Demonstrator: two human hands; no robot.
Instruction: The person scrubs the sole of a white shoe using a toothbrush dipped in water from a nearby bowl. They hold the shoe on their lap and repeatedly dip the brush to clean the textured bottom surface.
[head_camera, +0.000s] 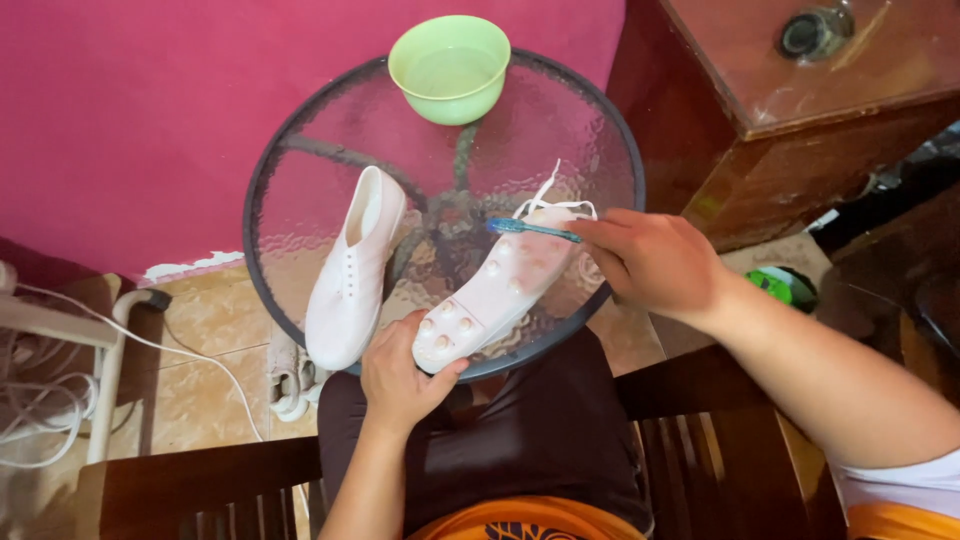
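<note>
My left hand (398, 378) grips the near end of a white shoe (495, 290) that lies sole up on the round glass table (590, 130). The sole shows several round studs, and white laces trail off its far end. My right hand (650, 262) holds a blue toothbrush (530, 229) by the handle, its head resting over the far part of the sole. A second white shoe (355, 268) lies to the left on the table, opening up, untouched.
A light green bowl (450, 68) holding liquid stands at the table's far edge. A dark wooden cabinet (790, 110) is at the right, a magenta wall behind. Wooden chair arms (200, 480) frame my lap. White cables (40, 390) and another shoe (290, 380) lie on the tiled floor at left.
</note>
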